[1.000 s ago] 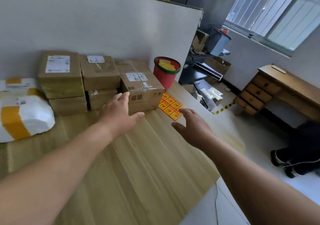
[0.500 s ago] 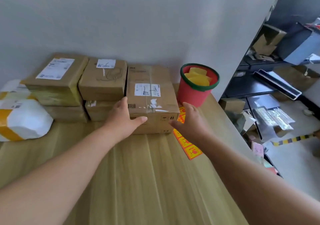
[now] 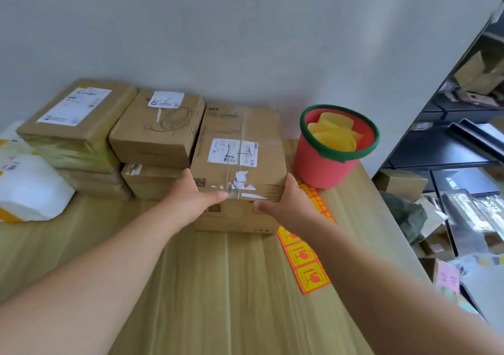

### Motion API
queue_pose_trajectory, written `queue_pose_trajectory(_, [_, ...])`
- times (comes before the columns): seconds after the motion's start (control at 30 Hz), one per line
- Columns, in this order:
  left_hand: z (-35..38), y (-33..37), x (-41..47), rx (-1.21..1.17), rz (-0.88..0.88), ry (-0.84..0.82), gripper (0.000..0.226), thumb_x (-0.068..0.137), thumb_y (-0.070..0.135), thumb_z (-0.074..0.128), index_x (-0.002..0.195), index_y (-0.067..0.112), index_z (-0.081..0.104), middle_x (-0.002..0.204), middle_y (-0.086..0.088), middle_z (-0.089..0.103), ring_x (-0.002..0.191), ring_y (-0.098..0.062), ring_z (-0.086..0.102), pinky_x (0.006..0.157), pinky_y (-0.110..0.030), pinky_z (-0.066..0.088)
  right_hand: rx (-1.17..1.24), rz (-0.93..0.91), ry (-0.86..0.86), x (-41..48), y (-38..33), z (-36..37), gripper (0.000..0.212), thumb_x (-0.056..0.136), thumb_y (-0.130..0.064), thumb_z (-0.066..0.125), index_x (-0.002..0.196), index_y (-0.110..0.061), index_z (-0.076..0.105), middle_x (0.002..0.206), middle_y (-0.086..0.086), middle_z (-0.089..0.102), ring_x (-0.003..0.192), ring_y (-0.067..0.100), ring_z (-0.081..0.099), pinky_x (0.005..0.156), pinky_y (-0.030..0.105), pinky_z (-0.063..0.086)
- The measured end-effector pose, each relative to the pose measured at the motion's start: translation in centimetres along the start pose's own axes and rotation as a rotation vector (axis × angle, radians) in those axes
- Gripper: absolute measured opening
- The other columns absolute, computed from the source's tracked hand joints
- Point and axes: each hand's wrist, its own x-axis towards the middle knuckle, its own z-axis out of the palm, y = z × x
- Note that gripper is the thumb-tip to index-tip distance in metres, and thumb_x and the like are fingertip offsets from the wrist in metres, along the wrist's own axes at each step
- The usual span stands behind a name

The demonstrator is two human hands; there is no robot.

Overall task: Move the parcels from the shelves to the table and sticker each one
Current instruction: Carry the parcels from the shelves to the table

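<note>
- Gripping the cardboard parcel (image 3: 240,136) with both hands, we are holding it at its near corners: our left hand (image 3: 195,193) is clasping the left corner and our right hand (image 3: 289,202) the right one, with the thumbs lying along the front edge.
- One second ago both hands were hovering open above the table (image 3: 218,286), not touching the parcel.
- The parcel is resting on the table, touching the stacked boxes (image 3: 161,128) on its left, near the red bucket (image 3: 324,161).
- The orange sticker sheet (image 3: 305,262) is lying just beside it, and our right wrist is partly covering the sheet.
</note>
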Motion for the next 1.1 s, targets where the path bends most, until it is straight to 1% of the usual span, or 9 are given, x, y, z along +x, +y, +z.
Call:
queue_pose_trajectory(0.1, [0.2, -0.4, -0.7, -0.008, 0.034, 0.005, 0.067, 0.063, 0.041, 0.083, 0.115, 0.023, 0.046, 0.113, 0.005, 0.060, 0.105, -0.018, 0.057, 0.096, -0.042, 0.046, -0.007, -0.031, 0.022, -0.8, 0.3, -0.1, 0.061, 0.074, -0.038, 0.079, 0.119, -0.022, 0.040, 0.105, -0.007, 0.058, 0.091, 0.013, 0.057, 0.075, 0.028, 0.048])
queue_pose_trajectory(0.27, [0.1, -0.5, -4.1, -0.026, 0.100, 0.014, 0.066, 0.062, 0.041, 0.083, 0.115, 0.022, 0.048, 0.109, 0.006, 0.062, 0.101, -0.016, 0.060, 0.092, -0.041, 0.049, -0.029, -0.054, 0.061, -4.1, 0.6, -1.0, 0.059, 0.072, -0.040, 0.079, 0.116, -0.022, 0.044, 0.103, -0.009, 0.061, 0.092, 0.013, 0.060, 0.078, 0.035, 0.053])
queue_pose_trajectory(0.47, [-1.2, -1.1, -10.7, -0.102, 0.169, 0.008, 0.074, 0.046, 0.057, 0.075, 0.111, 0.031, 0.048, 0.105, 0.014, 0.064, 0.099, -0.012, 0.062, 0.091, -0.041, 0.051, -0.034, -0.102, 0.136, -11.0, 0.0, -2.2, 0.061, 0.071, -0.037, 0.080, 0.119, -0.026, 0.045, 0.096, -0.019, 0.059, 0.086, 0.005, 0.058, 0.064, 0.025, 0.046])
queue_pose_trajectory(0.6, [-2.8, -2.5, -15.6, -0.115, 0.206, 0.000, 0.084, 0.041, 0.066, 0.072, 0.114, 0.032, 0.046, 0.107, 0.015, 0.063, 0.099, -0.011, 0.062, 0.090, -0.041, 0.051, -0.040, -0.115, 0.155, -16.9, -0.6, -2.1, 0.052, 0.070, -0.038, 0.080, 0.110, -0.029, 0.048, 0.092, -0.019, 0.061, 0.078, 0.000, 0.060, 0.056, 0.022, 0.046])
queue_pose_trajectory(0.73, [-5.2, -4.8, -20.7, -0.094, 0.233, 0.001, 0.101, 0.041, 0.070, 0.071, 0.128, 0.028, 0.041, 0.114, 0.013, 0.062, 0.103, -0.013, 0.061, 0.091, -0.041, 0.051, -0.055, -0.133, 0.183, -22.8, -1.3, -0.7, 0.051, 0.067, -0.042, 0.080, 0.106, -0.029, 0.048, 0.094, -0.016, 0.064, 0.083, 0.006, 0.062, 0.072, 0.036, 0.054])
queue_pose_trajectory(0.8, [-6.5, -5.9, -23.5, -0.074, 0.246, 0.013, 0.100, 0.045, 0.067, 0.073, 0.130, 0.026, 0.042, 0.113, 0.013, 0.063, 0.103, -0.013, 0.061, 0.091, -0.039, 0.050, -0.058, -0.145, 0.193, -25.7, -1.7, 0.4, 0.051, 0.068, -0.043, 0.080, 0.105, -0.028, 0.048, 0.094, -0.017, 0.063, 0.084, 0.005, 0.061, 0.072, 0.034, 0.053])
queue_pose_trajectory(0.9, [-8.1, -8.2, -26.7, -0.056, 0.262, 0.034, 0.077, 0.061, 0.051, 0.081, 0.123, 0.025, 0.045, 0.110, 0.012, 0.063, 0.100, -0.013, 0.060, 0.088, -0.035, 0.049, -0.053, -0.144, 0.205, -29.7, -2.1, 2.5, 0.054, 0.068, -0.042, 0.080, 0.108, -0.026, 0.047, 0.096, -0.016, 0.062, 0.087, 0.008, 0.061, 0.073, 0.033, 0.052])
queue_pose_trajectory(0.97, [-9.1, -10.1, -28.6, -0.031, 0.257, 0.039, 0.085, 0.058, 0.055, 0.079, 0.129, 0.024, 0.042, 0.112, 0.012, 0.062, 0.102, -0.014, 0.060, 0.090, -0.036, 0.049, -0.028, -0.141, 0.195, -32.1, -2.1, 4.1, 0.055, 0.069, -0.041, 0.080, 0.110, -0.025, 0.047, 0.099, -0.015, 0.062, 0.089, 0.010, 0.061, 0.076, 0.036, 0.053])
queue_pose_trajectory(1.1, [-10.3, -14.0, -31.9, -0.021, 0.228, 0.029, 0.095, 0.055, 0.058, 0.077, 0.134, 0.023, 0.039, 0.114, 0.012, 0.062, 0.103, -0.013, 0.059, 0.089, -0.034, 0.048, -0.011, -0.136, 0.166, -36.3, -2.0, 7.3, 0.056, 0.070, -0.039, 0.081, 0.112, -0.029, 0.044, 0.096, -0.020, 0.057, 0.086, 0.006, 0.058, 0.067, 0.026, 0.049])
